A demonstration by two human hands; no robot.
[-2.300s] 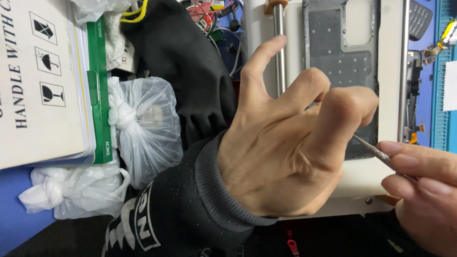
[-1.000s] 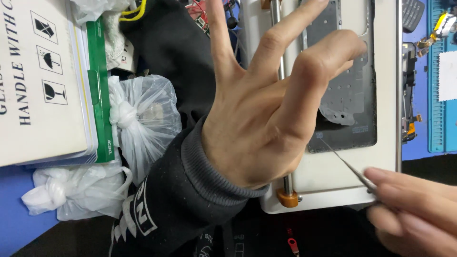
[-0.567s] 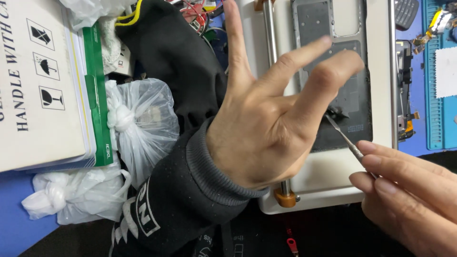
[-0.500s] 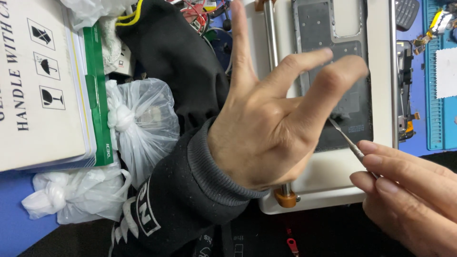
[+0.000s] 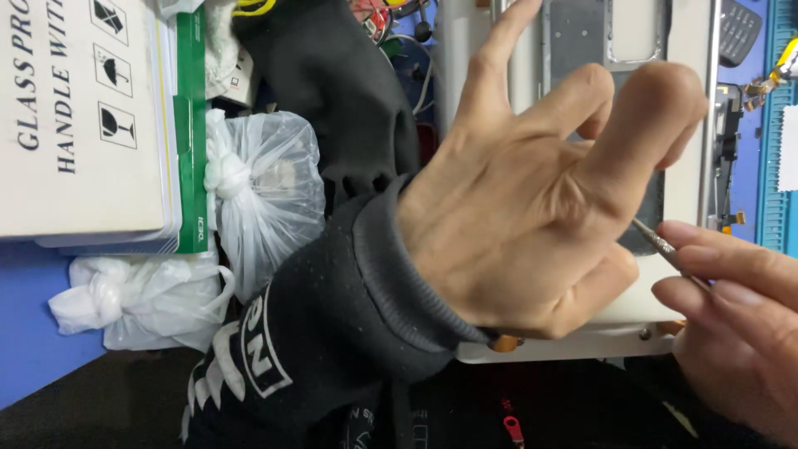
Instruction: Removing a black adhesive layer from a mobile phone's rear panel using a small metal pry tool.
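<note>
My left hand [image 5: 532,199] fills the middle of the view, fingers spread and loose, gripping nothing. Its fingertips reach toward twelve and two o'clock, over the grey panel [image 5: 603,50]. I cannot tell whether they touch it.

My right hand [image 5: 740,324] sits at four o'clock. Its fingers are pinched on a thin metal probe [image 5: 652,237]. The probe is slim, silvery and straight, with a finely ridged shaft. It points toward ten o'clock, and its tip goes out of sight behind my left palm, so I cannot see what it meets.

The panel is flat, dull grey and rectangular, with a pale rectangular cut-out near its top edge. It lies in a white frame [image 5: 682,320] with rounded corners. A brass-coloured fitting [image 5: 503,342] shows at the frame's lower edge, just under my left hand.

My black sleeve [image 5: 332,333] runs from the wrist toward seven o'clock and carries white lettering.

At nine o'clock lie two knotted clear plastic bags [image 5: 266,191]. One is beside the sleeve; the other is lower, toward eight o'clock. At ten o'clock rests a white box [image 5: 83,125] with a green edge. At twelve o'clock I see a black glove [image 5: 341,91], with a tangle of coloured wires [image 5: 391,17] just beyond it. A blue mat [image 5: 781,125] runs along the three o'clock edge.
</note>
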